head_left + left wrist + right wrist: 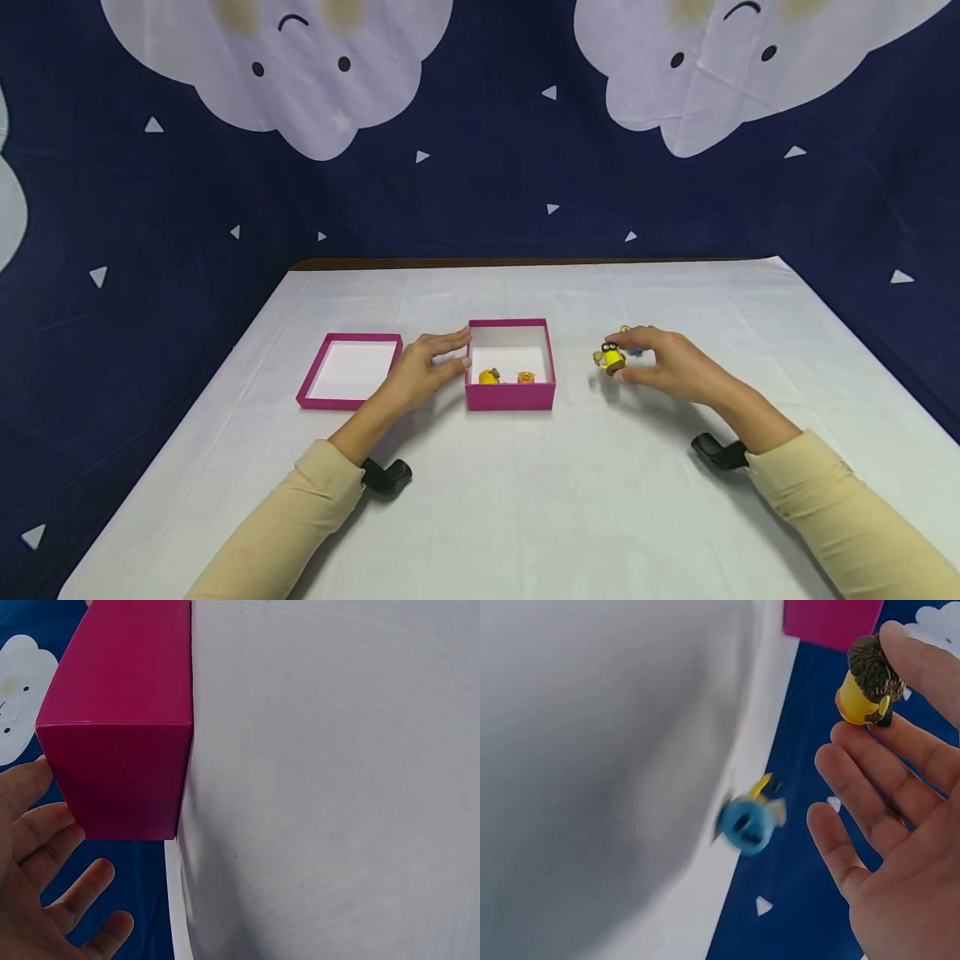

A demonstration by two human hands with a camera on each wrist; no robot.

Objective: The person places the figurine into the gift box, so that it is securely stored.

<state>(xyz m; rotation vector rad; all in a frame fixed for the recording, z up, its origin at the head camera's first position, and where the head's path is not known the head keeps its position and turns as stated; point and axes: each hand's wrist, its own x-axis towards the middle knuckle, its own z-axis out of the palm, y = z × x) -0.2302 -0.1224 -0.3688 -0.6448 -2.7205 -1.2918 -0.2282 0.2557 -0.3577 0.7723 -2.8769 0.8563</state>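
Note:
My right hand (671, 362) pinches a small yellow-and-brown minion figure (613, 357) between thumb and fingers, above the table to the right of the box. In the right wrist view the figure's dark brown, textured part (874, 669) shows under the thumb. Just behind that hand stands another minion figure (748, 825) with a blue round base or body, partly hidden in the head view. My left hand (420, 367) touches the left side of an open magenta box (510, 397) with its fingertips. Inside the box lie a yellow figure (489, 377) and an orange-yellow one (527, 377), partly hidden by the front wall.
Left of the box, a magenta-rimmed lid (330, 405) lies with its white inside up, partly behind my left wrist. A white cloth (510, 500) covers the table. Behind it hangs a dark blue curtain (495, 200) with clouds and triangles.

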